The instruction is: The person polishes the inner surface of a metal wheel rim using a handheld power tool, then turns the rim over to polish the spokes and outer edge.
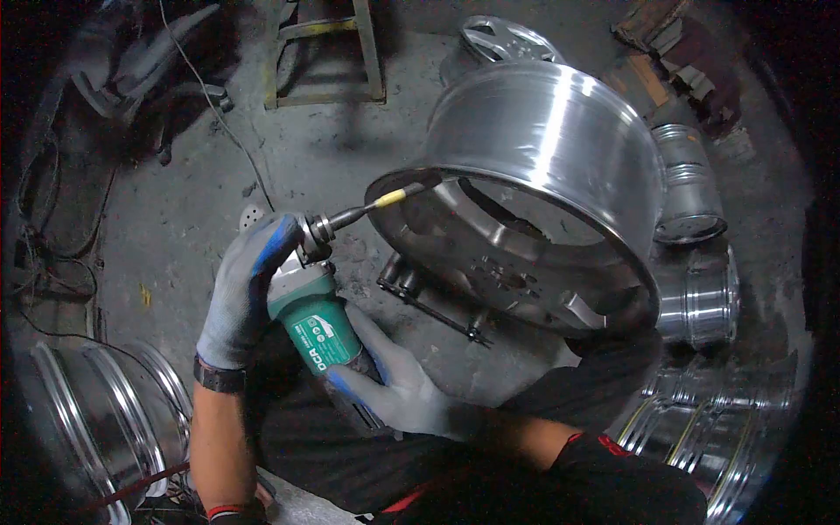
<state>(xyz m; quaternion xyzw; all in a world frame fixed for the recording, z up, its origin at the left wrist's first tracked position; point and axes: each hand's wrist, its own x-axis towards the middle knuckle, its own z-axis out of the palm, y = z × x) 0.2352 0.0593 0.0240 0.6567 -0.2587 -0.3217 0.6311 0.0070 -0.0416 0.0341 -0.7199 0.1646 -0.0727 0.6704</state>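
Both of my gloved hands hold a green angle grinder [313, 328] marked DCA. My left hand [241, 280], in a grey and blue glove, is wrapped round its metal head. Lower down, my right hand [398, 381] grips the body, its fingers partly hidden. From the head a long shaft [354, 214] with a yellow band points up and right. Its dark tip overlaps the near rim of a large silver wheel [542, 131]; contact cannot be made out. The wheel is tilted, its inner side and spokes facing me.
A dark metal bar fixture [429, 308] sits below the wheel. More wheels stand at right [696, 302] and at lower left [96, 411]. Another wheel [507, 39] and a worn stand [319, 52] are at the back. A cable [214, 105] crosses the floor.
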